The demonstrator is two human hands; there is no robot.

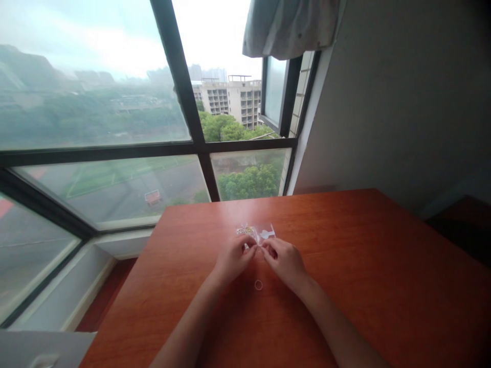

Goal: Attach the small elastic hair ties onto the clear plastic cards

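Both hands meet over the middle of a reddish-brown table. My left hand [237, 256] has thumb and forefinger pinched together, and the tiny item between them is too small to make out. Fingertip to fingertip with it, my right hand [283, 259] is pinched the same way. Just beyond the fingers lies a small clear plastic bag [267, 232] with a white piece in or on it. Left of that is a patch of small gold and white bits [245, 230], possibly beads. A thin pale ring [259, 285] rests flat on the table, between my forearms.
The wooden table [345, 230] reaches up to large dark-framed windows [199, 145] at the back and left. A grey curtain [289, 28] hangs above an open window pane [276, 94]. A plain wall [383, 102] stands on the right.
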